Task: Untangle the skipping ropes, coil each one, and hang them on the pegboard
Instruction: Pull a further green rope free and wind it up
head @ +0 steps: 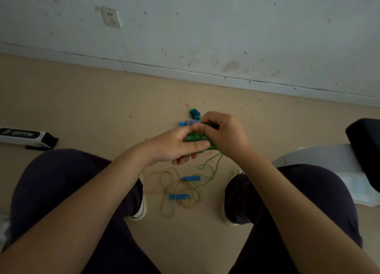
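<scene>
Left hand: green handles are gripped, fingers curled.
Right hand: green rope is pinched at the handles.
Tan rope: left tangled on floor, 6 o'clock of hands, between feet.
Wall: 12 o'clock; bare floor is seen before it.

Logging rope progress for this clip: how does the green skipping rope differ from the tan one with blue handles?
The green rope is in both hands, its green handles held by the left hand and right hand; the tan rope lies untouched on the floor.
The green rope trails down from the hands; the tan one sprawls in loose loops around its blue handles.
Neither is hung.
</scene>
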Demonstrator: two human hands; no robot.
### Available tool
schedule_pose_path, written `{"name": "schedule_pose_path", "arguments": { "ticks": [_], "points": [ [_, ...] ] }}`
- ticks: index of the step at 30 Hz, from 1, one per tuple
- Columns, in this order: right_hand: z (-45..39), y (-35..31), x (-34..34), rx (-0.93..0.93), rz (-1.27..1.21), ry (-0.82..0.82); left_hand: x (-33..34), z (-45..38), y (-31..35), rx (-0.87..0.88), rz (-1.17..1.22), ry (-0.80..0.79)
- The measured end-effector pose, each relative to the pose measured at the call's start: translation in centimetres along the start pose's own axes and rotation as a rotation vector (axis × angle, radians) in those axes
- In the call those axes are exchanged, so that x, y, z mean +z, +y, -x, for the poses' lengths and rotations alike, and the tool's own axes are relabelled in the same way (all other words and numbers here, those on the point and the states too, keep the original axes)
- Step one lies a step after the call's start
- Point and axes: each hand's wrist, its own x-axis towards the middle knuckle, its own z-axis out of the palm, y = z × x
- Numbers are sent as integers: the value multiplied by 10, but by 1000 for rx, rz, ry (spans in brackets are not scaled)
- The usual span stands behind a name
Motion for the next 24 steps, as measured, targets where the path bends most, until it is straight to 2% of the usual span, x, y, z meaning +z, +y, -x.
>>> {"name": "schedule_pose_path", "arguments": {
  "ticks": [9,15,20,24],
  "points": [
    [-2,3,-3,103,-71,31,1,-1,-6,18,-10,1],
    [-5,4,-6,217,-140,-122,4,-1,-4,49,-16,64],
    [-5,6,-14,297,-362,-219,0,-2,-4,33,38,170],
    [-3,2,-18,325,-489,-285,-3,-1,-5,99,61,160]
  ]
}}
